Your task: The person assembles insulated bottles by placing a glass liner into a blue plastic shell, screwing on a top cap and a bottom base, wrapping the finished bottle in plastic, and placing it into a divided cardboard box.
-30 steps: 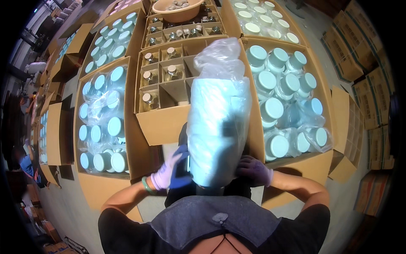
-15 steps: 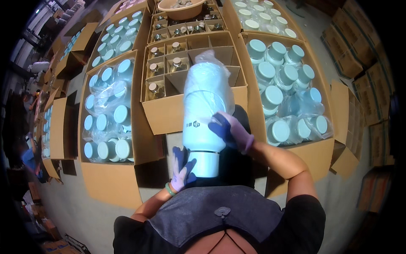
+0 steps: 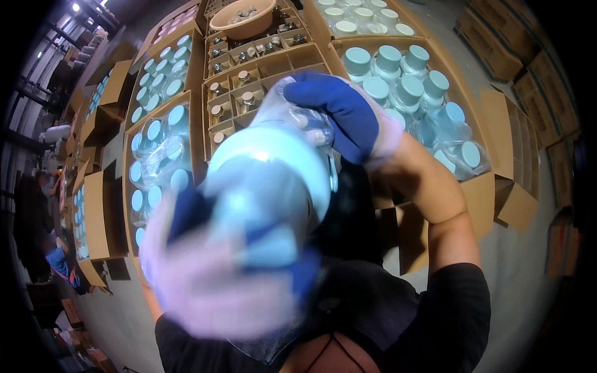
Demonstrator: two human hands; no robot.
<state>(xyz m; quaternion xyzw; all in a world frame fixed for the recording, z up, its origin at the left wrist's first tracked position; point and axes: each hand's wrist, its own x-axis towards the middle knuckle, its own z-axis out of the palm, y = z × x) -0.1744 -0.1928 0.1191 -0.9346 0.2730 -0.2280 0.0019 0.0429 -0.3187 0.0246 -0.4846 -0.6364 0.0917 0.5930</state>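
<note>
Light-blue and glossy, a large flask (image 3: 267, 146) is being held at a tilt before the chest, its near end pointing toward the camera. Clear plastic film (image 3: 283, 112) at its far part is being grasped by the right hand (image 3: 349, 118), the gloved fingers curling over it (whether the flask beneath is being gripped too cannot be told). At the near end the left hand (image 3: 217, 280) is being blurred by motion, so its fingers' hold cannot be told. Handling is seemingly being caught partway: the near end appears bare, while the far part is being covered by film. Beyond, pale-capped bottles (image 3: 248, 99) are being held in a divided carton (image 3: 298, 58), and blue-lidded bottles (image 3: 409, 90) at both sides.
</note>
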